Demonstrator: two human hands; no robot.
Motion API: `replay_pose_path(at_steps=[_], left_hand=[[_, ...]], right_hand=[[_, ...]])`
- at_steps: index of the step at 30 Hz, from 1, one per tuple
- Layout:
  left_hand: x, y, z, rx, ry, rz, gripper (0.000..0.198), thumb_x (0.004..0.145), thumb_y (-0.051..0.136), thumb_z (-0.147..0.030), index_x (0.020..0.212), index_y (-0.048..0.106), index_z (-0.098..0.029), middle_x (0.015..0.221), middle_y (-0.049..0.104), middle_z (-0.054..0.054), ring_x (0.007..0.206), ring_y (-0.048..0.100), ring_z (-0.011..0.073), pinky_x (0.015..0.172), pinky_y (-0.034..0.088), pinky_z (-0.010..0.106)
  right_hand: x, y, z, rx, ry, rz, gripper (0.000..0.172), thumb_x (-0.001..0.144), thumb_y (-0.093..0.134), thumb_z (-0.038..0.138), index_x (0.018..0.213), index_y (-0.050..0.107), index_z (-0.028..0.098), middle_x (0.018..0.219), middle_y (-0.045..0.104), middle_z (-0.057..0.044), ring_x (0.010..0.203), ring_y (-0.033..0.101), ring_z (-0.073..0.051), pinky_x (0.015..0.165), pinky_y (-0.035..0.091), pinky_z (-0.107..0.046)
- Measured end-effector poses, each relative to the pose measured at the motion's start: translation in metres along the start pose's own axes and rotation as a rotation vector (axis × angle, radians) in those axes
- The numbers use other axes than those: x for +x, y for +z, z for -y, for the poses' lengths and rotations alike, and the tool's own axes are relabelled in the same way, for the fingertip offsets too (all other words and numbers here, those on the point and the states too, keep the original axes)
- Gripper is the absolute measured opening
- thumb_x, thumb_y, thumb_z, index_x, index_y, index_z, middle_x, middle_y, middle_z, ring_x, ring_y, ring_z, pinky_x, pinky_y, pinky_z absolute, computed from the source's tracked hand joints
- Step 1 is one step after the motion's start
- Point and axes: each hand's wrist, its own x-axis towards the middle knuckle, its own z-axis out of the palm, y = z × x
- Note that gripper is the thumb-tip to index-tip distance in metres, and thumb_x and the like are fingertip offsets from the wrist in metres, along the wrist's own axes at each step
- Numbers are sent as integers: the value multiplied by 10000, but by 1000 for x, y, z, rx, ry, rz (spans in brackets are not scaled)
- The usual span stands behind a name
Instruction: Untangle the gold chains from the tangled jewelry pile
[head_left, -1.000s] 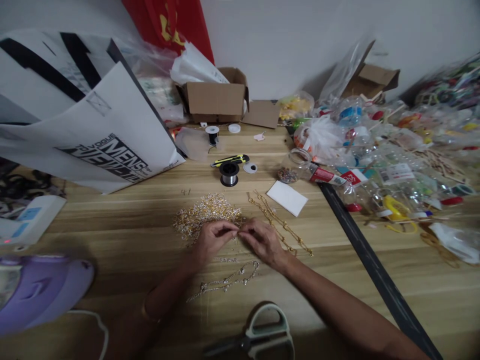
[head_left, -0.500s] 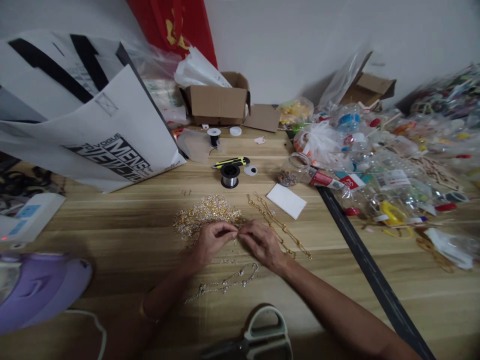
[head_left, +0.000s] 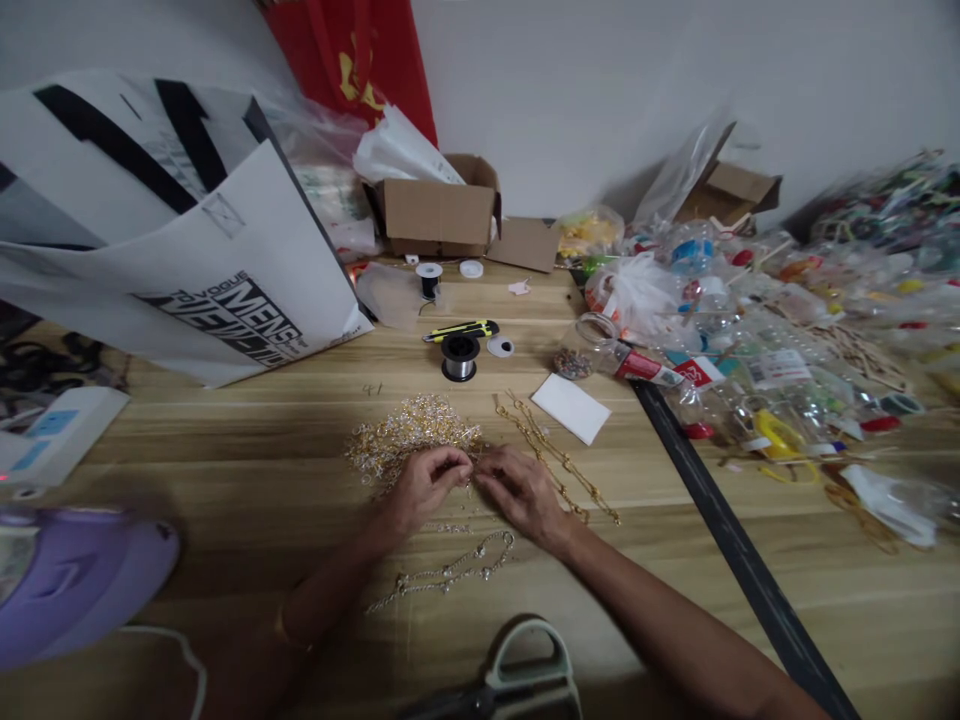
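Head view: both hands are seen low over the middle of the wooden bench [head_left: 225, 450], their fingertips brought together. The left hand [head_left: 420, 490] and the right hand [head_left: 521, 492] are each closed in a narrow pinch on a small metal piece [head_left: 472, 472] held between them just above the bench; what kind of piece it is cannot be told, as it is too small. A heap of gold and silver findings [head_left: 409, 435] is spread just beyond the left hand, touching its knuckles. Two gold chains [head_left: 555, 455] are laid slantwise beside the right hand, partly covered by it. A silver chain [head_left: 450, 570] is stretched out on the bench just below both wrists, and scissors [head_left: 525, 670] are seen at the bottom edge. Farther back, a wire spool [head_left: 459, 357] is stood near a yellow utility knife [head_left: 461, 329], with a white card [head_left: 571, 408] to their right. A large printed paper bag [head_left: 187, 260] is laid on its side at the left.
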Motion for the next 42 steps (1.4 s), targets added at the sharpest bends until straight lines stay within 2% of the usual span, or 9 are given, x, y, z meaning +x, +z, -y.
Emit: replay_pose_path(at_steps=[8, 17, 42], left_hand=[[0, -1, -3, -10, 1, -6, 149, 769, 554, -249, 703, 620, -134, 656, 603, 8, 657, 532, 129, 629, 428, 217], [1, 1, 11, -95, -9, -41, 140, 728, 612, -245, 749, 667, -118, 706, 669, 38, 662, 585, 138, 627, 452, 220], [2, -1, 7, -128, -60, -58, 141, 704, 655, -240, 780, 709, -135, 797, 724, 58, 754, 640, 177, 700, 503, 263]], right_hand=[[0, -1, 0, -4, -24, 12, 123, 921, 479, 199, 941, 600, 184, 865, 645, -74, 791, 600, -164, 698, 495, -288], [2, -1, 3, -28, -36, -1, 131, 926, 463, 197, 911, 592, 182, 834, 628, -69, 755, 585, -161, 672, 487, -288], [-1, -1, 1, -46, -10, -4, 136, 924, 442, 216, 893, 571, 185, 798, 612, -67, 728, 572, -170, 657, 470, -294]])
